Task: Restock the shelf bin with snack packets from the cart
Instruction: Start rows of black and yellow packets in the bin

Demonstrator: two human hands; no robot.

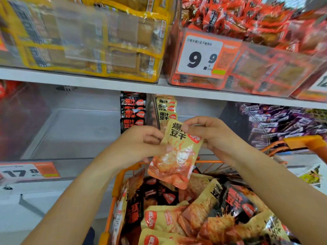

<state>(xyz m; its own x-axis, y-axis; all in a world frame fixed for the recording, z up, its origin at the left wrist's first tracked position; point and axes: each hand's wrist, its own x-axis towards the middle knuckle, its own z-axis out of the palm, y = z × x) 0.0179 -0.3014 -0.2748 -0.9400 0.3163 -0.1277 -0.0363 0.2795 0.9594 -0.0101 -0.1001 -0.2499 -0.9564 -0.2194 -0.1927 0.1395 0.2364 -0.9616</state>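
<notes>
I hold one beige and orange snack packet point(177, 152) upright above the orange cart point(115, 188). My left hand point(141, 140) pinches its left edge and my right hand point(208, 133) pinches its top right corner. Just behind the packet, in the clear shelf bin point(74, 131), stand a short row of black packets point(133, 110) and a row of beige packets point(166, 108). The left part of that bin holds nothing. The cart below is heaped with several more beige and black packets point(203, 214).
The upper shelf carries a bin of yellow packs point(85, 36) and a bin of red packets with a 9.9 price tag point(203, 55). Purple packets point(283, 121) fill the bin to the right. A 17.8 price tag point(30, 171) hangs at lower left.
</notes>
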